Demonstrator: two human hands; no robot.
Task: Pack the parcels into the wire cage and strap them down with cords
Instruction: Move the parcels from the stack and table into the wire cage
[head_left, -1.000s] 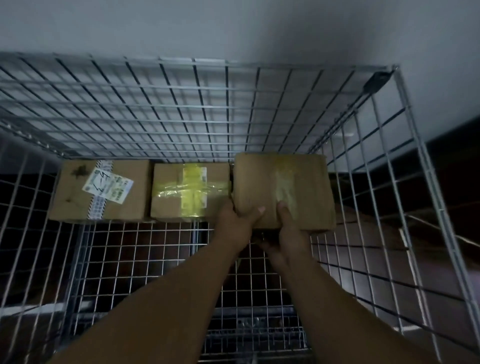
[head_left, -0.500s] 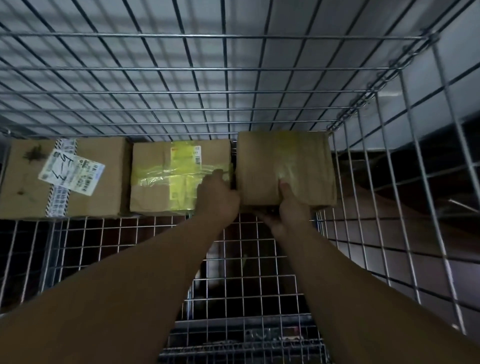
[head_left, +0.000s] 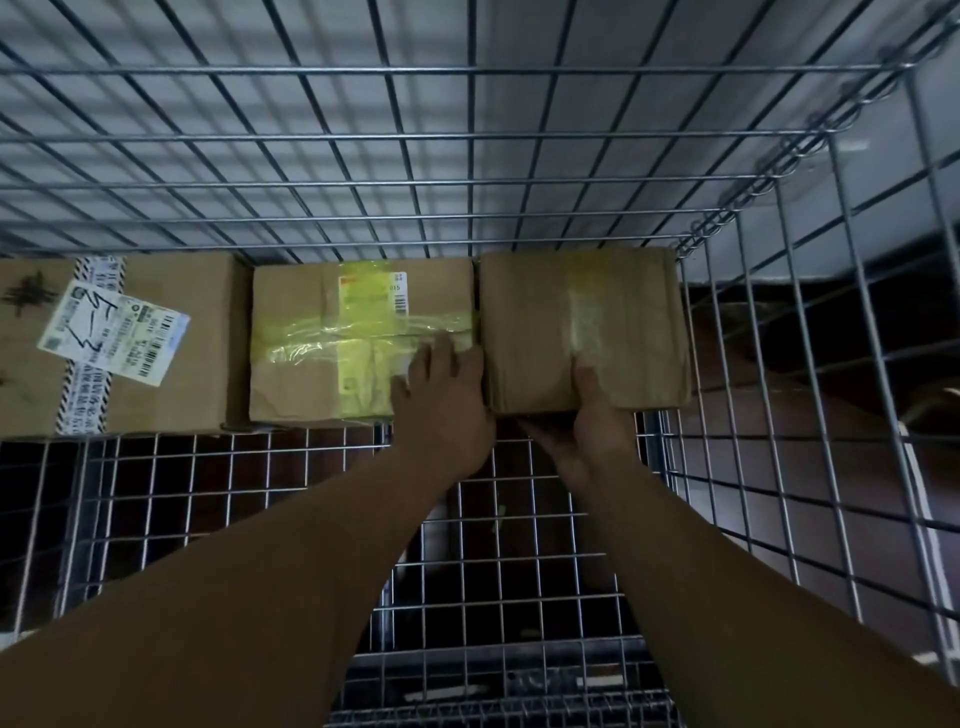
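Three cardboard parcels stand in a row against the back wall of the wire cage (head_left: 467, 156). The left parcel (head_left: 156, 364) carries a white label. Yellow tape wraps the middle parcel (head_left: 322, 353). The plain brown parcel (head_left: 582, 322) sits in the back right corner. My right hand (head_left: 592, 415) grips the plain parcel's near edge, thumb on top and fingers underneath. My left hand (head_left: 441, 395) lies flat over the gap between the middle and right parcels, fingers spread on the yellow tape. No cords are visible.
The cage's mesh floor (head_left: 493, 545) is bare in front of the parcels. The right mesh wall (head_left: 831, 389) stands close to the plain parcel. A pale wall rises behind the cage.
The plain parcel has gone down and back into the right corner, level with the others. My left hand has slid off it onto the middle parcel. The camera has moved closer.
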